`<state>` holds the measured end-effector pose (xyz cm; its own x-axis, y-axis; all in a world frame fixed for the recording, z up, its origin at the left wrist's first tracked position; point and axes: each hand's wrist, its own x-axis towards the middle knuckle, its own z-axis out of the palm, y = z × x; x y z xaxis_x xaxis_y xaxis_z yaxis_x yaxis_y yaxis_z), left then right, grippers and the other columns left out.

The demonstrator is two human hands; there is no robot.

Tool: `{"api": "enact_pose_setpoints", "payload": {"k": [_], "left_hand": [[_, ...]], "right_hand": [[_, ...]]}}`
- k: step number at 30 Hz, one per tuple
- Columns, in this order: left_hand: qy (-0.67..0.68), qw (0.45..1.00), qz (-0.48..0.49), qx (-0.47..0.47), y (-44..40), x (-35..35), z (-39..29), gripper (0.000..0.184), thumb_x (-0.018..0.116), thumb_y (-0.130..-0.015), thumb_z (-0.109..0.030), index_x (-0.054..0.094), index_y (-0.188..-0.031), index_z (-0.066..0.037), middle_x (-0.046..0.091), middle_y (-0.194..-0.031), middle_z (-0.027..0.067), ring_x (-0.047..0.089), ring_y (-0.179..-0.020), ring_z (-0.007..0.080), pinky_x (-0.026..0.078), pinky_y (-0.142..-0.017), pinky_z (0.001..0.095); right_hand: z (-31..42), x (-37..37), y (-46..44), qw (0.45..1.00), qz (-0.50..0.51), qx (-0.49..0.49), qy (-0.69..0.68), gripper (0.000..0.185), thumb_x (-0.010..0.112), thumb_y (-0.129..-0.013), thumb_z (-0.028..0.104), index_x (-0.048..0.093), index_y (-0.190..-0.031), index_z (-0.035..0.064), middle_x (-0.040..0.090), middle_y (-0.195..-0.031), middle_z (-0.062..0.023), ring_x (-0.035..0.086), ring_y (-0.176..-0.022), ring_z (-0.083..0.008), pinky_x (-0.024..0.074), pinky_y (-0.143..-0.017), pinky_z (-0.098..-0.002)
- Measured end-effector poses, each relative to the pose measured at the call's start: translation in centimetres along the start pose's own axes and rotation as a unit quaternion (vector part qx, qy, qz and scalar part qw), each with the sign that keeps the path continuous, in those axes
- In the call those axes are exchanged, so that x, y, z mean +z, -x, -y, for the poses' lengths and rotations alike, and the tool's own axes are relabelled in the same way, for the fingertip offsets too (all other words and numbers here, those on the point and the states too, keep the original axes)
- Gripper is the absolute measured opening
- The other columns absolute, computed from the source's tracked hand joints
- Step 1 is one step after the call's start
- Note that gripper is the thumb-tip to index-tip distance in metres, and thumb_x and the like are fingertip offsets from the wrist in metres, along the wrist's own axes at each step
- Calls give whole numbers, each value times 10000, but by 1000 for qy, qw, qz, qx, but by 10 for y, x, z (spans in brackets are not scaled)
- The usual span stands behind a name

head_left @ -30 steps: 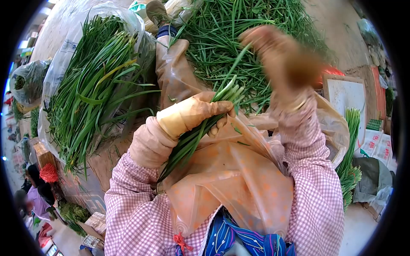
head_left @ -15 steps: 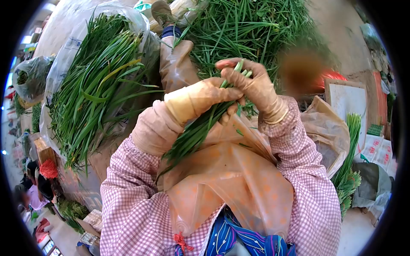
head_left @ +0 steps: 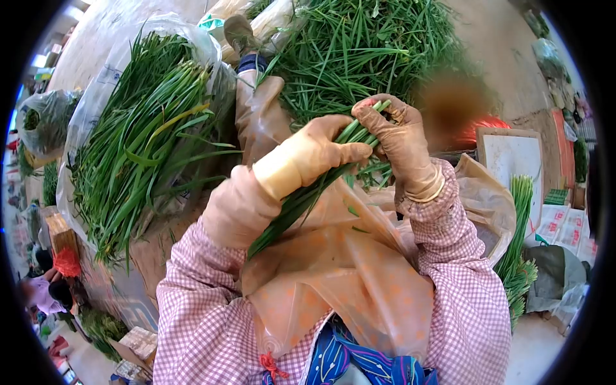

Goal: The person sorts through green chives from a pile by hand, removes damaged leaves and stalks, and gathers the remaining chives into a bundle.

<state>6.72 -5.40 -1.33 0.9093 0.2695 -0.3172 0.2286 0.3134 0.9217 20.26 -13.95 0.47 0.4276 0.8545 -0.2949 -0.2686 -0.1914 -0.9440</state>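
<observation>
A small bunch of garlic chives (head_left: 292, 212) slants across my lap, its pale stem ends up to the right and its dark leaves trailing down to the left. My left hand (head_left: 319, 153), in a tan glove, is wrapped round the bunch below the stem ends. My right hand (head_left: 399, 136), gloved too, pinches the stem ends between thumb and curled fingers. Part of the right fingers is hidden behind the palm. Under both hands lies a translucent orange-tinted apron (head_left: 340, 256) with a few loose leaf bits on it.
To the left, a clear plastic bag (head_left: 80, 144) holds a large stack of chives (head_left: 144, 151). A loose heap of chives (head_left: 359, 51) lies ahead, beside my outstretched leg (head_left: 256, 109). At right are a white board (head_left: 510, 157) and an upright bundle of chives (head_left: 518, 224). Another person (head_left: 51, 292) is at far left.
Both hands have shifted a little to the right with the chives. My right fingers have curled closer over the stem ends, and the view has moved slightly.
</observation>
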Motion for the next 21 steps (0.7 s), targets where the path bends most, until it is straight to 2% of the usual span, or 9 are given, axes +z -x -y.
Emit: {"api": "enact_pose_setpoints", "payload": {"k": [2,4,6,8,9,12,13,16,21], "left_hand": [[-405,834,-304,221,16,7,-9,475,665,-802,-284,520,-1115,42,604,-984,84,563,-927,146,434,-831,267],[-325,797,-407,305,30,10,-28,451,690,-776,-273,537,-1093,8,614,-926,119,581,-864,219,468,-784,324],[-122,957,-258,58,59,25,-43,462,650,-802,-367,553,-1085,-15,601,-957,113,572,-892,214,456,-802,323],[28,999,8,31,56,24,-29,474,575,-847,-434,541,-1112,-43,582,-1002,108,571,-911,215,445,-819,312],[22,999,7,38,50,27,-24,474,575,-847,-434,541,-1112,-43,582,-1002,108,571,-911,215,445,-819,312],[406,913,32,-27,33,37,-18,488,507,-886,-434,468,-1202,-64,559,-1077,127,560,-977,235,459,-862,370],[435,899,-4,-52,31,36,-16,473,522,-883,-402,467,-1203,-58,565,-1081,126,563,-977,236,463,-861,385],[443,894,-51,-49,23,22,14,451,556,-871,-332,459,-1207,-46,576,-1023,103,572,-935,223,471,-848,388],[357,931,-44,64,36,14,21,497,603,-823,-236,424,-1229,-14,469,-724,17,506,-695,136,477,-730,313]], "right_hand": [[10,-13,-2,990,-67,-86,90,97,662,-820,150,635,-863,67,593,-730,30,447,-569,-30,336,-479,-182],[31,-33,-8,932,-200,-234,194,102,650,-829,145,631,-874,55,592,-744,20,444,-602,-37,363,-535,-178],[34,-44,-14,875,-176,-426,149,85,628,-823,66,621,-902,32,597,-802,-16,505,-682,-78,431,-642,-200],[30,-38,-7,887,-36,-461,5,111,596,-817,-8,611,-925,10,592,-862,-59,560,-786,-139,481,-735,-255],[26,-30,2,903,52,-417,-87,130,573,-817,-42,606,-936,-2,587,-893,-83,587,-847,-177,502,-774,-294],[12,0,42,938,115,-173,278,149,566,-841,132,617,-949,43,513,-656,-54,588,-695,-207,483,-614,-295],[-1,1,46,796,134,-366,464,201,628,-764,92,601,-963,97,590,-791,-66,586,-695,-215,495,-556,-291],[-30,10,51,657,162,-540,500,215,594,-723,124,608,-929,66,533,-791,-56,543,-629,-210,463,-586,-335],[-48,21,59,685,228,-511,466,245,610,-729,73,576,-972,90,549,-975,-105,569,-678,-251,486,-572,-333]]}}
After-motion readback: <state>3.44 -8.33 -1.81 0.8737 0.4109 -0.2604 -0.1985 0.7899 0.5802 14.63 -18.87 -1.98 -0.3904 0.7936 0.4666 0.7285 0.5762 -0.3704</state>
